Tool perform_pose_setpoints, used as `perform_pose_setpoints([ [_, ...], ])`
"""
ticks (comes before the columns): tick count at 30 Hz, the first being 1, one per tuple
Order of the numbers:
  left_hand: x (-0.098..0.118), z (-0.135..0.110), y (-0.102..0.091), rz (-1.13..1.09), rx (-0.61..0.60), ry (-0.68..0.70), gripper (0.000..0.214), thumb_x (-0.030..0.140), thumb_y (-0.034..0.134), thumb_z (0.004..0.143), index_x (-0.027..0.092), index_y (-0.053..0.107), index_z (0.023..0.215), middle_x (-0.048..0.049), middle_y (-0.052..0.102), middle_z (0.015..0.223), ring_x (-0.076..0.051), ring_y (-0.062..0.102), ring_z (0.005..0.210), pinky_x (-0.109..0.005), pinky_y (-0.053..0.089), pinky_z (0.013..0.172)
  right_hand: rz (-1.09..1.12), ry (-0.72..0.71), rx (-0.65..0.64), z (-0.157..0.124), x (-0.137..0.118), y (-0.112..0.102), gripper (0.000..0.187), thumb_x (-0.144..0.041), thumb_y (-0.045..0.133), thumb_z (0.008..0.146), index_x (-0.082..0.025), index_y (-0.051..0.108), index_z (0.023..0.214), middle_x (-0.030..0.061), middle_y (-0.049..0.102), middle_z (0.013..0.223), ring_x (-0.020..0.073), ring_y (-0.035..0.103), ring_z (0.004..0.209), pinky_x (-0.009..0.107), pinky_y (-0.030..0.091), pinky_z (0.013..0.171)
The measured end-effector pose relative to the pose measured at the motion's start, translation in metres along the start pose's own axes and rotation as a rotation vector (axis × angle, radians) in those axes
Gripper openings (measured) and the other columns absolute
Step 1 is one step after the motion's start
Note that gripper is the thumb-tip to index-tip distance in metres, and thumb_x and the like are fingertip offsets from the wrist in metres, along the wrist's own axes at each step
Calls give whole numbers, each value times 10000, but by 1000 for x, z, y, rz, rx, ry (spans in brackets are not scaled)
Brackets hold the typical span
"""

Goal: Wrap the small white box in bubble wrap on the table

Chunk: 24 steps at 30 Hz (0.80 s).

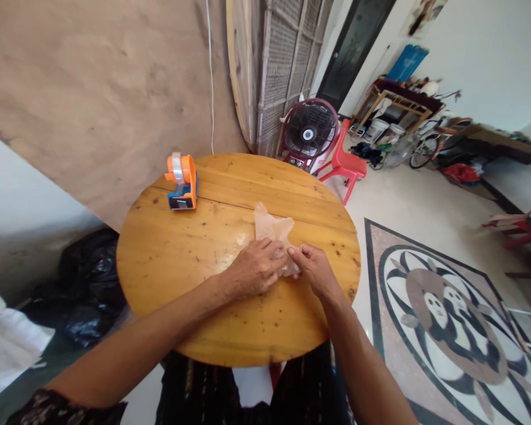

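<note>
A crumpled, translucent pale plastic bag [272, 227] lies near the middle of the round wooden table [181, 248], its upper end spread out in points. My left hand [257, 267] rests over the bag's left and lower part, fingers curled down onto it. With thumb and fingers pinched together, my right hand [312, 265] grips the bag's lower right edge. The two hands are close, almost meeting over the plastic. Whatever may be inside the bag is hidden by my left hand and the folds.
An orange and blue tape dispenser [183, 183] stands at the table's back left. Beyond the far edge are a dark red fan [310, 133] and a red plastic chair [343, 162]. Black plastic bags [86, 283] lie left of the table. A panda-patterned floor panel [451, 319] is at right.
</note>
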<state>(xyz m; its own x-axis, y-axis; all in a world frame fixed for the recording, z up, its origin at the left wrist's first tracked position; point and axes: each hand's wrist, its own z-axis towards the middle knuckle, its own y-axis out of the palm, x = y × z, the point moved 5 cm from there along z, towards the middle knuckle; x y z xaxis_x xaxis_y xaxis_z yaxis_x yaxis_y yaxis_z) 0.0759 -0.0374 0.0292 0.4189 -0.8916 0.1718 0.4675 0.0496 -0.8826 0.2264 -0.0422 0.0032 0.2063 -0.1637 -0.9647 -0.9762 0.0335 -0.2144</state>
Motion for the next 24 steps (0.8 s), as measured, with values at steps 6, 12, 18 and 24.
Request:
perform_pose_setpoints([
  [6,-2,-3,1,-54,48,-30,304,161,487,845,156,562,1139,-103,580,1065,-240,518,967,-369,468,839,-10,-33,24,-2,-9,9,401,-506,596,802,-186,476,593,-53,463,499,86,437,428,207,383,403],
  [12,-7,-6,-2,-187,155,-89,165,135,486,828,126,552,979,-116,597,1031,-227,540,992,-356,480,864,-144,-68,35,-1,-20,14,379,-472,596,793,-187,478,572,-57,444,464,82,413,400,212,325,392],
  [18,-6,-8,-4,-189,190,-92,107,151,488,857,159,595,861,-102,589,1001,-213,532,960,-350,471,848,-244,-75,24,1,-28,20,338,-427,557,807,-187,504,575,-38,492,468,101,462,415,226,354,425],
  [24,-11,-12,-4,-236,210,-147,127,205,530,870,178,637,932,-80,555,937,-201,499,905,-333,456,820,-319,-76,-119,-9,-38,25,264,-272,465,824,-163,577,611,-38,483,490,82,408,433,208,321,436],
])
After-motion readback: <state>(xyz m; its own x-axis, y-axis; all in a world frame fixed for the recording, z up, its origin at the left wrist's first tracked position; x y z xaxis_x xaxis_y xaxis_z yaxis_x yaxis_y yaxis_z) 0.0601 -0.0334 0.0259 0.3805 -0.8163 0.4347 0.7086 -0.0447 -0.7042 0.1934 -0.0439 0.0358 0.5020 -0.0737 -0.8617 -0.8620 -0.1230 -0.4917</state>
